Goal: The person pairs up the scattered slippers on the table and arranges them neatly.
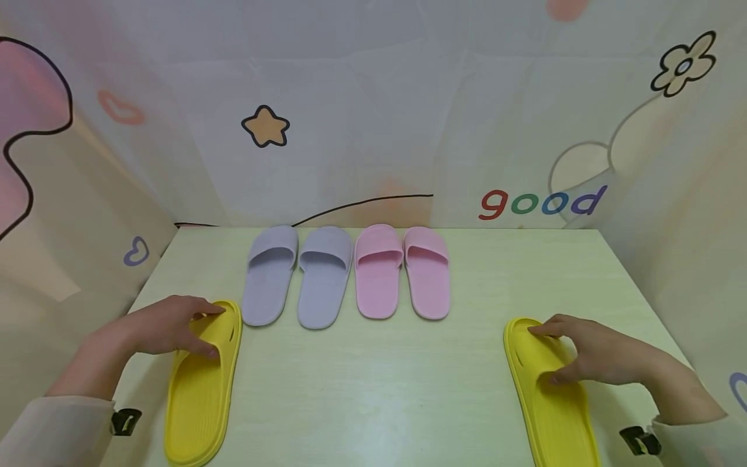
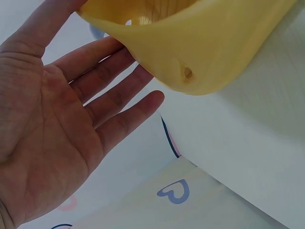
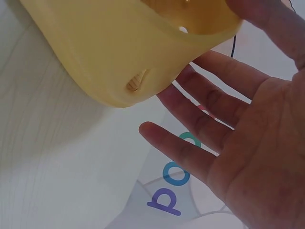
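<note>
At the left, a yellow slipper (image 1: 198,405) has its toe pointing to the back wall. My left hand (image 1: 169,324) grips its upper, thumb at the foot opening and fingers toward the toe. A matching yellow slipper (image 1: 563,418) is at the right, leaning slightly to the left at its toe. My right hand (image 1: 609,350) holds that one the same way across the upper. In the left wrist view the slipper's strap (image 2: 209,57) shows a small side hole, and the little finger stands off it. The right wrist view shows the other strap (image 3: 114,57) likewise.
A pair of lilac slippers, left (image 1: 268,292) and right (image 1: 323,292), stands along the back of the pale table (image 1: 373,395). Beside them are two pink slippers, left (image 1: 378,292) and right (image 1: 430,288). A printed cloth (image 1: 362,130) surrounds the table's back and sides.
</note>
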The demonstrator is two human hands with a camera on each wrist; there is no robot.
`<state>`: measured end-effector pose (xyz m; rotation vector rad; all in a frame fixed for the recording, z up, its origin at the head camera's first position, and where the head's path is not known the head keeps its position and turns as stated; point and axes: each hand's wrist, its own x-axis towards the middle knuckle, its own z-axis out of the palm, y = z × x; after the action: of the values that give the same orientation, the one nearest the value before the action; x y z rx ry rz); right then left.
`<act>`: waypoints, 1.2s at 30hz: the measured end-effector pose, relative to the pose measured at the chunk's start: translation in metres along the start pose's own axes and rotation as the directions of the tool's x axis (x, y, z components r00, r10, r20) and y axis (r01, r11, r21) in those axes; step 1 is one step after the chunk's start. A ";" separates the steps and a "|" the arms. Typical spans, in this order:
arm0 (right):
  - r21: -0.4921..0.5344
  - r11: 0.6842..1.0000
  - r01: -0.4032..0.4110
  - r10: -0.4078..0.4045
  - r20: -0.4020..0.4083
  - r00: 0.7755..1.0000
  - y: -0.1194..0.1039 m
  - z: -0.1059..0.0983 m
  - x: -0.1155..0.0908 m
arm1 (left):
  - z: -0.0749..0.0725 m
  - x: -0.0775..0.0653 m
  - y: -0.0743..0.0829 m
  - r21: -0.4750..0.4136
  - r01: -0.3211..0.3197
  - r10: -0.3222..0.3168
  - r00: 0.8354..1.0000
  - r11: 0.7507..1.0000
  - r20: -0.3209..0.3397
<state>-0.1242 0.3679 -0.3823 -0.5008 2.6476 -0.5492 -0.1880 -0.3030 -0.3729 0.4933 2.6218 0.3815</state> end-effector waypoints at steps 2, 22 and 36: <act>-0.006 1.000 0.006 -0.006 0.000 1.000 0.000 0.000 0.000 | 0.000 0.000 0.000 -0.002 0.002 -0.002 1.000 1.000 0.002; 0.000 1.000 0.006 -0.006 0.007 1.000 -0.002 -0.002 0.000 | -0.005 -0.002 0.029 0.012 -0.084 0.084 0.996 0.996 -0.028; 0.000 1.000 0.001 -0.001 0.008 1.000 -0.002 0.000 0.001 | -0.007 0.005 0.064 0.016 -0.134 0.134 0.991 0.991 -0.010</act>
<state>-0.1243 0.3658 -0.3812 -0.5030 2.6396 -0.5459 -0.1779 -0.2448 -0.3465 0.6761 2.6111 0.4082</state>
